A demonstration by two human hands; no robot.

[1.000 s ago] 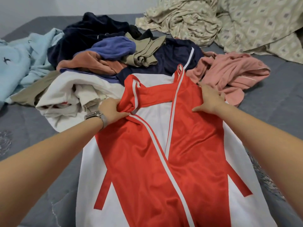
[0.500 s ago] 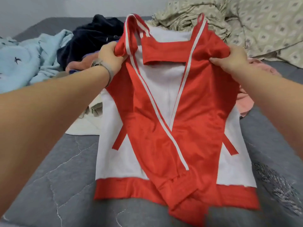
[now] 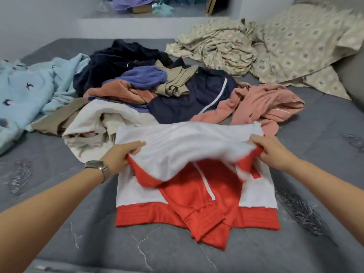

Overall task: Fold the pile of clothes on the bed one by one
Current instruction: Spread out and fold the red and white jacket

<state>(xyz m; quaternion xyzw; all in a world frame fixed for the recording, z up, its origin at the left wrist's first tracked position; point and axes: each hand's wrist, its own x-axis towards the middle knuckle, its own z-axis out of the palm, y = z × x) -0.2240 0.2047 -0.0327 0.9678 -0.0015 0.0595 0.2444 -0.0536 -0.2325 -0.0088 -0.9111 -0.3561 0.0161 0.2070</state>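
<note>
A red and white jacket (image 3: 197, 196) lies on the grey bed (image 3: 78, 243) in front of me, its red hem toward me. Its upper half is doubled over toward me, showing the white back. My left hand (image 3: 122, 154), with a watch on the wrist, grips the folded part's left edge. My right hand (image 3: 269, 150) grips its right edge. Behind it sits the pile of clothes (image 3: 157, 91): navy, purple, rust, olive and white pieces, with a pink garment (image 3: 262, 105) at the right.
A light blue blanket with bird prints (image 3: 25, 91) lies at the left. A crumpled patterned sheet (image 3: 266, 50) covers the back right of the bed. A white ledge with a few items runs along the wall behind.
Both hands lifted the jacket's top end off the bed, then brought it down toward me, so the upper half now lies doubled over the lower half.
</note>
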